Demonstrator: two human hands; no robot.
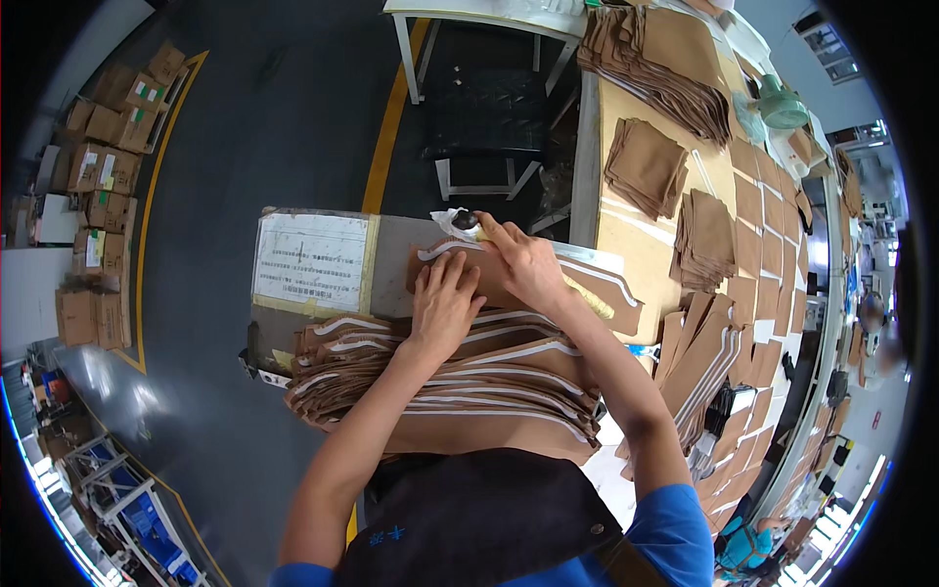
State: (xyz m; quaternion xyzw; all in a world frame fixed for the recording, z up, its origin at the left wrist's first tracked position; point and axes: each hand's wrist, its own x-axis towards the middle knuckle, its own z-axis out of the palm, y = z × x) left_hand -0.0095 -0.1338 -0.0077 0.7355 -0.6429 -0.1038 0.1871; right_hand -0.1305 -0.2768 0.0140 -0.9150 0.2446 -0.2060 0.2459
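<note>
Dark apron (489, 519), brown panel (497, 286) beneath spread left grip (446, 308), right grip (528, 266) closed around yellow-wrapped tool (591, 297)

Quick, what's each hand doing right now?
Left hand: open, fingers spread, pressing flat on a brown piece.
Right hand: closed, holding a tool with a yellowish handle.

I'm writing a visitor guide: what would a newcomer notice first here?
Probably the layered pile of white-striped brown pieces on the near side of the grey bench. Next, at the pile's far edge, the left hand lies spread on one brown piece while the right hand grips a dark-ended tool.
</note>
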